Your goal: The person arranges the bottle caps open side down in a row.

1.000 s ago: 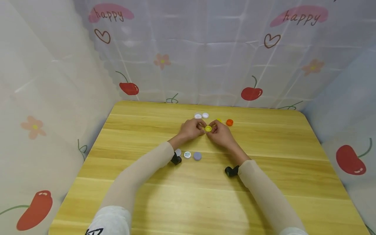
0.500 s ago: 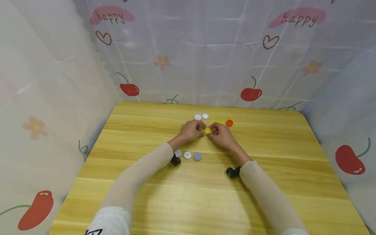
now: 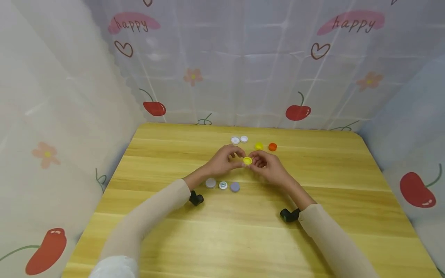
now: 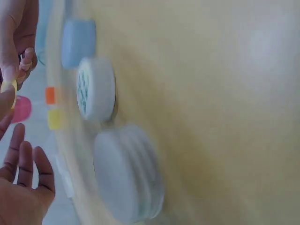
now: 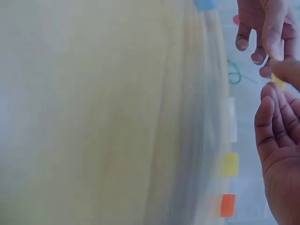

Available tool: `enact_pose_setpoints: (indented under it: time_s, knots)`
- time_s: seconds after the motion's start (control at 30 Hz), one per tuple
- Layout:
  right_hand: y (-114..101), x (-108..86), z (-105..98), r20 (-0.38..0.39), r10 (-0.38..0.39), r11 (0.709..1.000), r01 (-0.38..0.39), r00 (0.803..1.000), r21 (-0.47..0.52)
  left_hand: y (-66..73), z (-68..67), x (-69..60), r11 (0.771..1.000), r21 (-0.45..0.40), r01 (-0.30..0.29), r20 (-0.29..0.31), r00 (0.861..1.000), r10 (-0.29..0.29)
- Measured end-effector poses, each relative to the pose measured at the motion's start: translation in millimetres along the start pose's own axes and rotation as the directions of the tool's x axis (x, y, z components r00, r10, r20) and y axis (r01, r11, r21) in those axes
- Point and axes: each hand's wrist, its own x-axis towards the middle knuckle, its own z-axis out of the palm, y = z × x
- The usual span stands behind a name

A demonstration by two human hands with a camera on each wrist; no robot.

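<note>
A small round yellow cap (image 3: pixel 247 160), hollow side toward the head camera, is held up between both hands above the table. My left hand (image 3: pixel 222 161) pinches its left edge with thumb and finger. From the other side, my right hand (image 3: pixel 270 168) pinches it with thumb and index finger, the other fingers curled in. In the left wrist view the cap (image 4: pixel 8 88) is partly hidden by the thumbs, while the left hand's other fingers spread loosely. Only a sliver of the cap (image 5: pixel 278 81) shows in the right wrist view.
Behind the hands lie two white caps (image 3: pixel 235 140), a yellow cap (image 3: pixel 259 146) and an orange cap (image 3: pixel 272 146). Nearer stand a greyish-white lid (image 3: pixel 210 183), a white printed cap (image 3: pixel 223 185) and a lavender cap (image 3: pixel 235 187). Curtains surround the wooden table (image 3: pixel 243 239).
Both hands have come slightly nearer with the yellow cap, and the forearms have spread outward. The rear yellow cap and the greyish-white lid are now fully uncovered.
</note>
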Motion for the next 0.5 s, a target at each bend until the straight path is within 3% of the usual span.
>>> enact_pose_setpoints:
  time_s: [0.3, 0.5]
  knots:
    - [-18.9, -44.0, 3.8, 0.005, -0.108, 0.985, 0.107, 0.994, 0.134, 25.6, 12.2, -46.7, 0.994, -0.061, -0.095, -0.031, 0.995, 0.093]
    - [-24.3, -55.7, 8.0, 0.043, -0.137, 0.977, 0.128, 0.990, 0.172, 29.6, 21.1, -64.8, 0.990, -0.049, -0.130, -0.068, 0.990, 0.127]
